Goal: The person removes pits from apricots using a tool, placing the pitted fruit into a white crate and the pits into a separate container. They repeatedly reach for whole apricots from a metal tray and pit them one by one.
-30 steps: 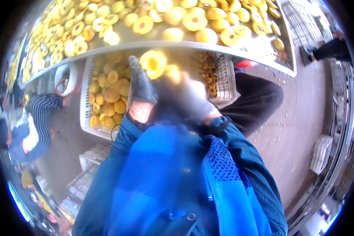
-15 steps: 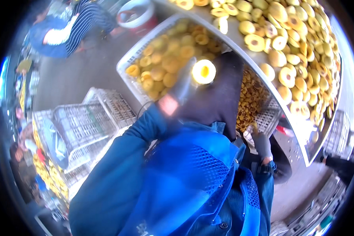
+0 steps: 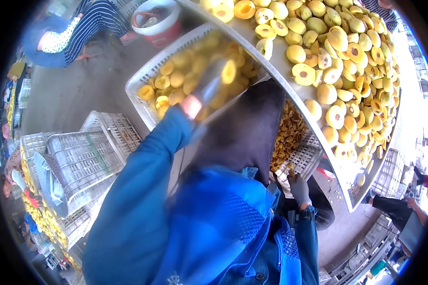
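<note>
My left hand, in a grey glove and smeared by motion, is over a white plastic crate of yellow peach halves. A hollowed peach half shows at its fingers and looks gripped there. Low on the right, my right hand, also gloved in grey, has its fingers closed beside another white crate. Something small and yellow-brown shows at its fingertips; its kind is unclear. That crate contains many small brownish-yellow cut pieces.
A metal-edged table heaped with halved peaches stands on my right. White crates are stacked on the left. A red and white bucket stands beyond, near a person in striped trousers. Another person is at the far right.
My left hand has moved slightly up and left over the crate, the peach half with it. The whole view has shifted a little. My right hand stays beside the crate of cut pieces.
</note>
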Motion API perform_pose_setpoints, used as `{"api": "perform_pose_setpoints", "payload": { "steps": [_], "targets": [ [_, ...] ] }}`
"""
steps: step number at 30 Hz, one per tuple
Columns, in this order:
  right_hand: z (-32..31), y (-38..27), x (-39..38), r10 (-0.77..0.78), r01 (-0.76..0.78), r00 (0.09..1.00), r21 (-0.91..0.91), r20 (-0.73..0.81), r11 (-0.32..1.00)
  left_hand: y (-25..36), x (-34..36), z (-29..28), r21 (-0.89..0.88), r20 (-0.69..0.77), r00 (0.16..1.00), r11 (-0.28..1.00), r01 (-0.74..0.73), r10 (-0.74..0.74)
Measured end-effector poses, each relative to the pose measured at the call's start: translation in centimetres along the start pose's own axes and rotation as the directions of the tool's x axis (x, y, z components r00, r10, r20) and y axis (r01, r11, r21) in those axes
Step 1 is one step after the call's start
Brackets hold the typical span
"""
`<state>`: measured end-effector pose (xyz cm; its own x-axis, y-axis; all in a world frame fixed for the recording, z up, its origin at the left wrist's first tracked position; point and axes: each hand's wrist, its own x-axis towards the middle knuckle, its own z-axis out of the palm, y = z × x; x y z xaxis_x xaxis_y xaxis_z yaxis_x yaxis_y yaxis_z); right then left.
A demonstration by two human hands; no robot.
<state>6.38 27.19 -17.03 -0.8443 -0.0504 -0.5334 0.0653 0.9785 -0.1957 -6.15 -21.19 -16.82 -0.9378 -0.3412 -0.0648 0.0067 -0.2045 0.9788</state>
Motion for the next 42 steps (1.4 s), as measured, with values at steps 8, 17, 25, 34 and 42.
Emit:
{"api": "perform_pose_setpoints", "payload": {
  "steps": [8,17,25,34,42],
  "targets": [
    [-7.4,-3.4,-1.8,-0.026,-0.124,0.972,0.603,0.234,0.788,-1.4,-0.9,-1.8,0.487,0.153,0.919,0.781,-0.391,0.364],
    [-8.7,2.8,-1.6,-0.053,0.014,0.996,0.485,0.066,0.874,7.9,-4.4,12.1,0.412,0.414,0.773,0.658,-0.63,0.481],
    [-7.2,4.9,-1.0,-0.309,0.309,0.949,-0.388,0.062,0.868,6.7,1.3,28.0,0.21,0.816,0.245,0.125,-0.97,0.524],
    [-10.0,3.2,-4.0,-0.226,-0.025,0.971,0.978,0.073,0.209,6.1,4.8,34.0,0.319,0.929,0.3,0.055,-0.946,-0.218],
    [-1.6,11.4,3.5,-0.166,0.382,0.907,0.594,-0.386,0.708,5.6,3.0,33.9,0.278,0.96,0.272,0.116,-0.954,-0.06]
  ]
}}
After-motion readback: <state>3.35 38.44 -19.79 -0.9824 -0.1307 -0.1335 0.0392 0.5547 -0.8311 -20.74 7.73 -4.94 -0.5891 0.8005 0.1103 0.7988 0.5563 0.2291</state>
